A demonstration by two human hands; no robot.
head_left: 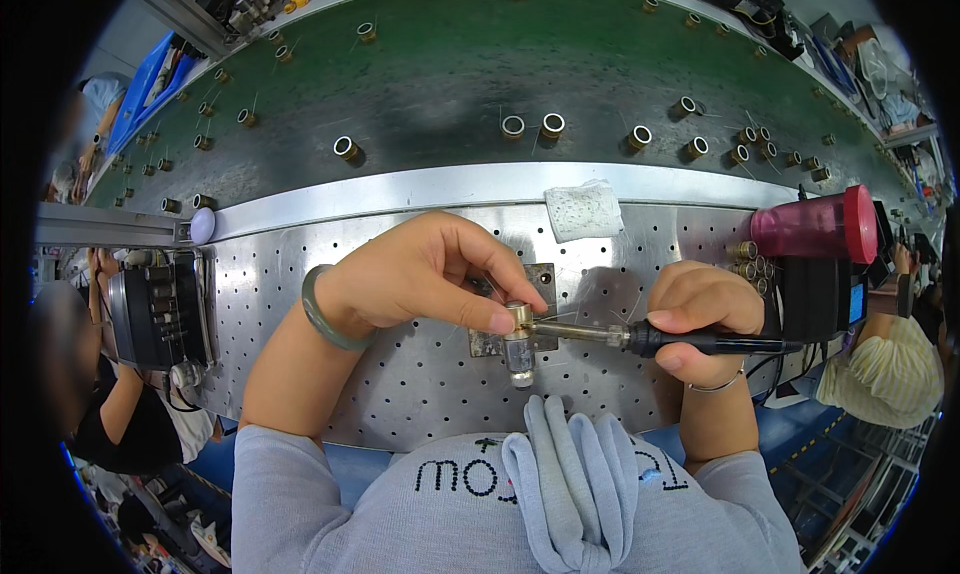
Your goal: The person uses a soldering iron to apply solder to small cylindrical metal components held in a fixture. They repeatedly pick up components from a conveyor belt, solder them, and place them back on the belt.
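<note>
Pinching a small brass ring-shaped coil between thumb and forefinger, the left hand is curled nearly closed, its remaining fingers folded in above the part. The coil sits on top of a small upright metal fixture that stands on a square mounting plate fastened to the perforated steel worktop. The right hand is wrapped in a closed fist around the black handle of a soldering iron, held roughly level, with its metal tip reaching leftward to touch the coil just beside the left thumb. A green bangle circles the left wrist and a thin bracelet the right. Beyond the worktop, past a bright metal rail, a dark green conveyor belt carries many similar brass coils, spaced well apart. A white folded cloth pad lies at the rail's edge, and a pink lidded container lies on its side at the right, near a cluster of further coils.
</note>
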